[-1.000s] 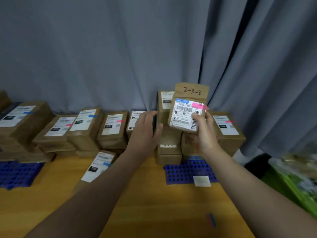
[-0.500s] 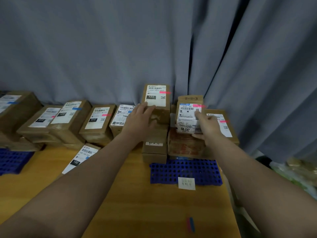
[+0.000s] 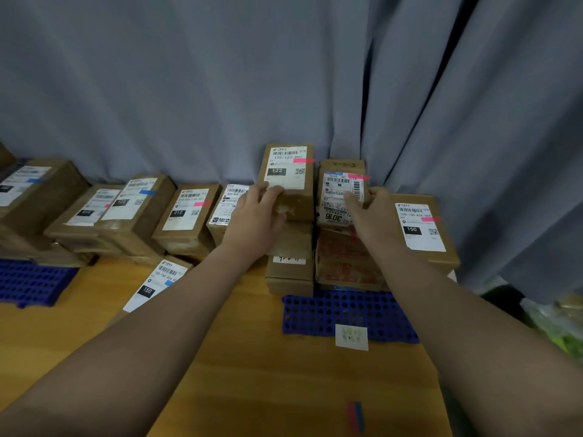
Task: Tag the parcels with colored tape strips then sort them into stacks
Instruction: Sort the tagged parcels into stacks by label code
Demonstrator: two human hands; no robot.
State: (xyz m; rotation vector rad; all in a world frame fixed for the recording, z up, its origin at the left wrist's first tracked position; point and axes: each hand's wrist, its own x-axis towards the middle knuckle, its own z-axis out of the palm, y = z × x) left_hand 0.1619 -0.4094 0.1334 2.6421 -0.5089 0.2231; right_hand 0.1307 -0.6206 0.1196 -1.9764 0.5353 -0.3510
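Note:
A small brown parcel [image 3: 339,197] with a white label reading 3016 and a pink tape strip lies on top of the right stack. My right hand [image 3: 370,216] holds its right side, thumb on the label. Beside it the taller stack's top parcel [image 3: 288,175], labelled 122 with pink tape, has my left hand [image 3: 255,217] gripping its near left corner. To the right sits a parcel [image 3: 422,230] labelled 150 with pink tape. A pink and a blue tape strip [image 3: 356,416] stick to the table's near edge.
A row of brown parcels [image 3: 186,216] with pink or blue tags runs along the grey curtain to the left. One blue-tagged parcel [image 3: 157,280] lies nearer. Blue perforated mats [image 3: 347,313] lie under the stacks on the wooden table [image 3: 252,373]. Green bags [image 3: 561,326] sit at the right.
My right hand lowered the 3016 parcel from mid-air onto the right stack. My left hand moved up onto the corner of the 122 parcel.

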